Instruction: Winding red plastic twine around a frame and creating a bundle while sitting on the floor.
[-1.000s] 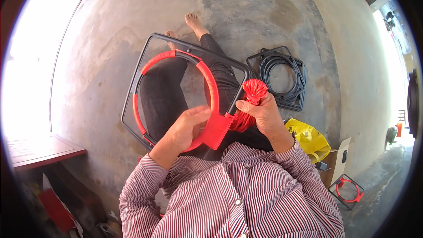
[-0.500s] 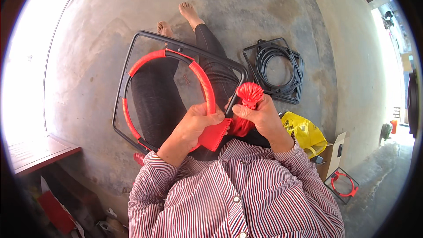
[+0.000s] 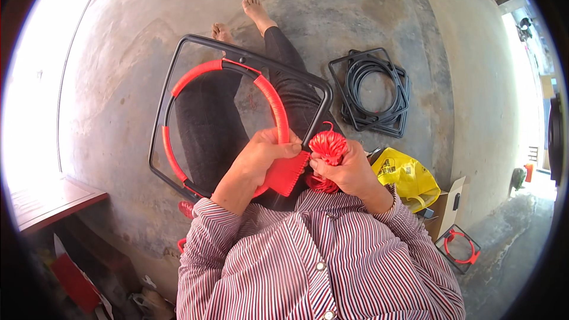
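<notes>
Across my lap lies a black square frame [image 3: 255,61] with a round ring inside it, tilted. Red cord is wound around stretches of the ring [image 3: 274,104], with bare black parts between. My left hand [image 3: 259,157] is closed on the ring's lower right, thumb on top of the red wrapping. Below those fingers hangs a red woven panel [image 3: 287,175] with a scalloped edge. My right hand [image 3: 351,172], just right of the frame's corner, is closed around a bundle of red cord [image 3: 328,146]; a loose end curls up from it. More red cord hangs under that hand.
Several black frames [image 3: 370,92] are stacked on the concrete floor [image 3: 332,18] ahead to the right. A yellow bag [image 3: 406,178] and an opened cardboard box [image 3: 446,210] sit at my right. Behind them leans another red-wrapped frame [image 3: 462,249]. A low table [image 3: 59,201] stands left.
My right hand has turned and dropped slightly, and the cord bundle has come lower and nearer to me. The frame has shifted slightly; my left hand keeps its hold.
</notes>
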`<state>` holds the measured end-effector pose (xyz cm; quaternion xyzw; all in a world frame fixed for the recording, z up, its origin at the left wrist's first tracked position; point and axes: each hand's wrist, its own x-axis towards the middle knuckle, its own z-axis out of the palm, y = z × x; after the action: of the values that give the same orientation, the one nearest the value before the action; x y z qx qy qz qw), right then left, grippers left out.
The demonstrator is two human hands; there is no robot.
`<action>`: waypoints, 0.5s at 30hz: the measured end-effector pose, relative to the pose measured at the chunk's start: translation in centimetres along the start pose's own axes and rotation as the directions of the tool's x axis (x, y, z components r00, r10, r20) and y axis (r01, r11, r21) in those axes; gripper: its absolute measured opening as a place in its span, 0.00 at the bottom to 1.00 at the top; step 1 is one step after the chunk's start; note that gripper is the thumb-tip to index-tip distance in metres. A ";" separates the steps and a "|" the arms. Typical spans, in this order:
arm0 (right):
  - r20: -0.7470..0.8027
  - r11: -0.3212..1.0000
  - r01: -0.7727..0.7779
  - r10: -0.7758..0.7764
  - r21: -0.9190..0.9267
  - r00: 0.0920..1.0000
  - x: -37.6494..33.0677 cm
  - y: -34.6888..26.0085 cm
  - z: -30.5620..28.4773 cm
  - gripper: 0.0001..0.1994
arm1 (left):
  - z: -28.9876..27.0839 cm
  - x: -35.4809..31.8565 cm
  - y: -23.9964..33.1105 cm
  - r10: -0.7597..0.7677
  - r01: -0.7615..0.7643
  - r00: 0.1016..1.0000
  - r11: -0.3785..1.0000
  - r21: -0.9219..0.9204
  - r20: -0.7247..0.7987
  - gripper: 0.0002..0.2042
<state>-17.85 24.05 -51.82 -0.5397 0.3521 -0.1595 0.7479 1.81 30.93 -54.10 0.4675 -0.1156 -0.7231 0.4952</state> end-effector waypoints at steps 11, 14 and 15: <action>0.016 0.985 -0.062 0.061 0.159 0.998 0.5 1.0 -1.1 0.07 | -0.2 0.4 -0.7 0.039 -0.038 0.999 0.998 -0.046 0.011 0.05; -0.054 0.971 -0.029 0.043 0.237 0.998 0.5 0.7 -1.9 0.07 | 0.2 -0.2 -0.1 0.027 -0.029 0.999 0.998 -0.060 -0.028 0.05; -0.147 0.963 0.021 0.020 0.269 0.989 0.6 0.4 -2.4 0.06 | 0.4 -0.5 0.3 0.007 -0.013 0.998 0.996 -0.083 -0.069 0.04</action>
<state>-19.14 22.16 -52.79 -0.4197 0.3819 -0.2458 0.7859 1.72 31.10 -53.48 0.4704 -0.0703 -0.7083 0.5216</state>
